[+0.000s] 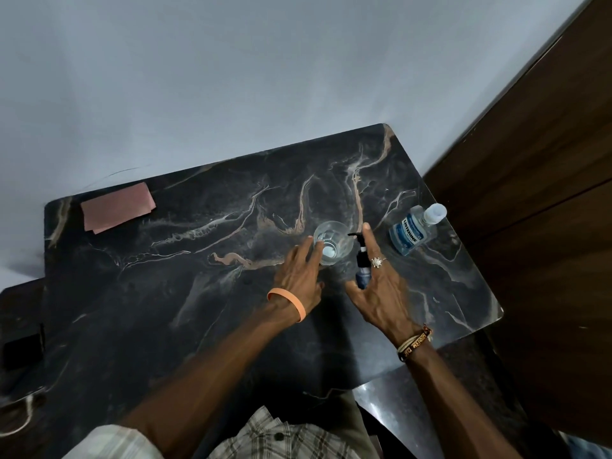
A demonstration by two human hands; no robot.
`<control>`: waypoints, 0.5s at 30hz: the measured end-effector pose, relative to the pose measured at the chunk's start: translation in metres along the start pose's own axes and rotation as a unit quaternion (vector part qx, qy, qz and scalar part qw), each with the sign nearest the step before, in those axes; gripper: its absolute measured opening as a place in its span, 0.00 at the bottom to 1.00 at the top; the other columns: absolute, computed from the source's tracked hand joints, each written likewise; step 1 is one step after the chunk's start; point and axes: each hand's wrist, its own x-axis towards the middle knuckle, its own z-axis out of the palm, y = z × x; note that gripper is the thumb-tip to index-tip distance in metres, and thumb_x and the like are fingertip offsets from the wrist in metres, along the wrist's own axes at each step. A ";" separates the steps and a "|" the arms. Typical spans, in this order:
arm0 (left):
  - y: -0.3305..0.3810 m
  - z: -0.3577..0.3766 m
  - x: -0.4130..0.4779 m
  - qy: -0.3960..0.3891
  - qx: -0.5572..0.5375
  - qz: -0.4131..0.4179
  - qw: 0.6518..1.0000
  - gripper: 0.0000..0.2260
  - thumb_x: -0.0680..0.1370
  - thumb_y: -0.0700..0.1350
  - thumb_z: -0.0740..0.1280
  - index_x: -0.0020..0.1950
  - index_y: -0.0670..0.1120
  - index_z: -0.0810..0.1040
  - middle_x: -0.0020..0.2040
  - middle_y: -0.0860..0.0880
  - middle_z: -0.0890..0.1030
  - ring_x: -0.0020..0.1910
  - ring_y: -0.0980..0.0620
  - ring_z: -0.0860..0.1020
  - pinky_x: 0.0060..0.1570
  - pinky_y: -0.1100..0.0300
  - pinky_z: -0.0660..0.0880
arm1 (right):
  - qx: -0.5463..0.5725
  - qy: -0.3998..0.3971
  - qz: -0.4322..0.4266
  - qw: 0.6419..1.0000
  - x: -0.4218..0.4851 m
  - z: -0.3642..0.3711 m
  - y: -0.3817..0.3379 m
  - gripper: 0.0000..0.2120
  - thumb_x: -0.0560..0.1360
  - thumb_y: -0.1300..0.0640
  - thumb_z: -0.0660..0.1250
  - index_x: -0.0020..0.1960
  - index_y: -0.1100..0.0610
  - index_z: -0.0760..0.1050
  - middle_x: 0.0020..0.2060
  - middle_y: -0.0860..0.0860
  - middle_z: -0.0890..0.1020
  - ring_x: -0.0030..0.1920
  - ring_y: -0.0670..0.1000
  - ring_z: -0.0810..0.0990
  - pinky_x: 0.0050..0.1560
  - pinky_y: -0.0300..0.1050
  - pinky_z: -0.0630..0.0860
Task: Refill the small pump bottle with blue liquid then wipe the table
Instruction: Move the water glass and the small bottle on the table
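Note:
A small dark-blue pump bottle [361, 267] with a black pump head stands upright on the dark marble table [198, 276]. My right hand [381, 289] is spread open just right of it, fingers apart, thumb beside the bottle's base, not gripping it. A clear drinking glass [332, 242] with a little pale liquid at the bottom stands just left of the bottle. My left hand [303, 276] is open, its fingertips touching the glass's near-left side. A clear bottle of blue mouthwash [412, 235] with a white cap stands at the table's right edge.
A pink folded cloth [117, 207] lies at the far left corner of the table. A brown wooden door [546, 193] rises on the right, a grey wall behind. A dark object [23, 349] sits at the left edge.

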 end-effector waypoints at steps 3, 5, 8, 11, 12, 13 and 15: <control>-0.002 0.000 -0.001 -0.008 0.009 0.010 1.000 0.37 0.73 0.46 0.70 0.76 0.46 0.52 0.77 0.47 0.52 0.73 0.42 0.57 0.66 0.45 0.69 | -0.022 -0.016 0.004 1.000 0.001 0.002 0.001 0.49 0.71 0.53 0.70 0.79 0.36 0.40 0.59 0.53 0.79 0.42 0.49 0.79 0.35 0.41 0.79; -0.004 0.000 -0.002 -0.015 0.016 0.013 1.000 0.38 0.74 0.46 0.70 0.76 0.46 0.51 0.77 0.47 0.51 0.74 0.42 0.57 0.67 0.45 0.68 | -0.041 -0.018 0.013 0.999 0.003 0.003 0.001 0.49 0.71 0.51 0.70 0.78 0.36 0.40 0.58 0.54 0.79 0.41 0.50 0.80 0.35 0.44 0.80; -0.003 0.000 -0.002 -0.022 0.018 0.013 1.000 0.38 0.74 0.47 0.70 0.76 0.45 0.51 0.77 0.48 0.49 0.72 0.42 0.58 0.65 0.45 0.69 | -0.063 -0.030 0.030 0.997 0.007 0.007 0.001 0.49 0.70 0.51 0.70 0.78 0.36 0.41 0.57 0.55 0.79 0.39 0.50 0.79 0.34 0.47 0.80; 0.000 -0.001 -0.001 -0.037 0.012 0.004 0.999 0.38 0.74 0.48 0.70 0.77 0.46 0.49 0.77 0.47 0.48 0.71 0.40 0.60 0.65 0.45 0.69 | -0.098 -0.045 0.039 0.993 0.011 0.012 0.003 0.44 0.71 0.50 0.69 0.79 0.42 0.47 0.54 0.55 0.80 0.41 0.52 0.79 0.38 0.48 0.80; 0.000 -0.001 0.000 -0.044 0.011 0.003 0.999 0.39 0.74 0.48 0.70 0.77 0.47 0.49 0.77 0.47 0.48 0.71 0.39 0.60 0.66 0.44 0.68 | -0.102 -0.048 0.042 0.993 0.012 0.013 0.003 0.43 0.71 0.50 0.69 0.78 0.43 0.48 0.53 0.54 0.80 0.42 0.52 0.78 0.39 0.48 0.80; 0.000 0.000 0.000 -0.050 0.012 0.002 0.999 0.39 0.74 0.49 0.69 0.77 0.47 0.48 0.77 0.47 0.48 0.71 0.39 0.60 0.66 0.43 0.68 | -0.101 -0.046 0.046 0.993 0.012 0.014 0.003 0.43 0.71 0.50 0.69 0.78 0.43 0.49 0.53 0.54 0.80 0.41 0.52 0.78 0.38 0.47 0.79; 0.000 0.000 -0.001 -0.057 0.017 0.004 0.998 0.40 0.74 0.49 0.70 0.77 0.47 0.46 0.77 0.47 0.48 0.71 0.39 0.60 0.66 0.43 0.68 | -0.096 -0.033 0.050 0.994 0.012 0.015 0.001 0.44 0.72 0.50 0.70 0.79 0.42 0.47 0.52 0.55 0.80 0.40 0.51 0.78 0.33 0.43 0.76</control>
